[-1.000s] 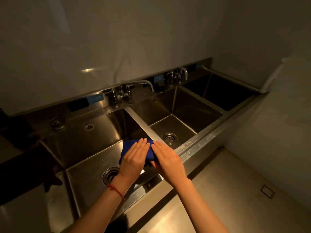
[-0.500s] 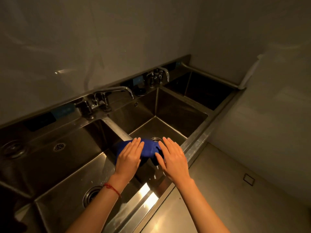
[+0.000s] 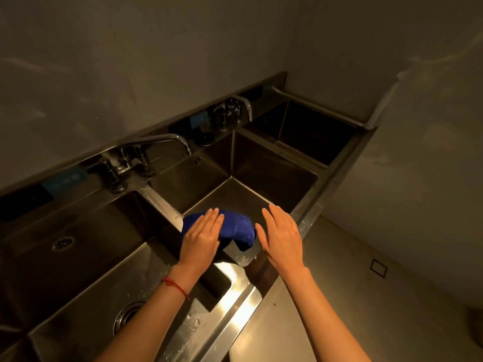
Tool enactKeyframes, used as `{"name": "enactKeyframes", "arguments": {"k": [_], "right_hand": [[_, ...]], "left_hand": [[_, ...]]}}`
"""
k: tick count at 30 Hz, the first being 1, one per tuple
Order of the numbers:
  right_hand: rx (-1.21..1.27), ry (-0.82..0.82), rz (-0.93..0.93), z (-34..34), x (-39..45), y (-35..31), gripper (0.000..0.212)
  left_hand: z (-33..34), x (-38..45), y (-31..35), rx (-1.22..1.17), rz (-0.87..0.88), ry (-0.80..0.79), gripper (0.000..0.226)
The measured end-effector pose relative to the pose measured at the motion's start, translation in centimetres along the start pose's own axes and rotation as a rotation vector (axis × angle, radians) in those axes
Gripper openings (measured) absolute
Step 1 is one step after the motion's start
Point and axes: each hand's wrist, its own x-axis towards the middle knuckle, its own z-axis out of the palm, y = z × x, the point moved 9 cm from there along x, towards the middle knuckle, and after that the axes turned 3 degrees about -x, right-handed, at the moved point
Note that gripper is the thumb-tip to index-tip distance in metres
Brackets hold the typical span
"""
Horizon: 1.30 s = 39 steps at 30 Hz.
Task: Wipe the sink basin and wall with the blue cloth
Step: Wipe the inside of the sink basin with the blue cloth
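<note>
The folded blue cloth (image 3: 236, 227) sits above the near end of the divider between the left basin (image 3: 91, 231) and the middle basin (image 3: 261, 165), its right end drooping over the middle basin. My left hand (image 3: 201, 239) lies on the cloth's left part with straight fingers, the thumb tucked under its near edge. My right hand (image 3: 283, 239) hovers flat and open just right of the cloth, apart from it. The pale wall (image 3: 156, 74) rises behind the steel sink.
A swivel faucet (image 3: 167, 142) stands behind the divider and a second faucet (image 3: 235, 108) further right. A third basin (image 3: 313, 131) lies at the far right. Water drops glint on the front rim (image 3: 235, 309). The left basin's drain (image 3: 128, 313) shows below my left forearm.
My right hand has come off the cloth and moved to the right. The cloth now reaches over the middle basin under my left hand. The view has shifted rightward.
</note>
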Motion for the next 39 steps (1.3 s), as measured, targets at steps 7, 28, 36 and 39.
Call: {"name": "enactKeyframes", "arguments": {"k": [7,28,36,39], "right_hand": [[0.019,-0.056,0.011,1.3,2.4,4.4,0.039],[0.043,-0.247,0.013,8.2,11.3,16.6,0.046],[0.004,-0.245,0.026,11.9,14.0,18.9,0.043],[-0.015,-0.271,0.039,13.7,15.1,19.9,0.044]], "left_hand": [[2.2,2.7,0.7,-0.007,-0.103,-0.047,0.074],[9.9,11.8,2.4,-0.041,-0.236,-0.080,0.061],[13.2,16.0,1.6,-0.065,-0.179,-0.108,0.062],[14.3,17.2,1.3,-0.040,-0.134,-0.101,0.065]]}}
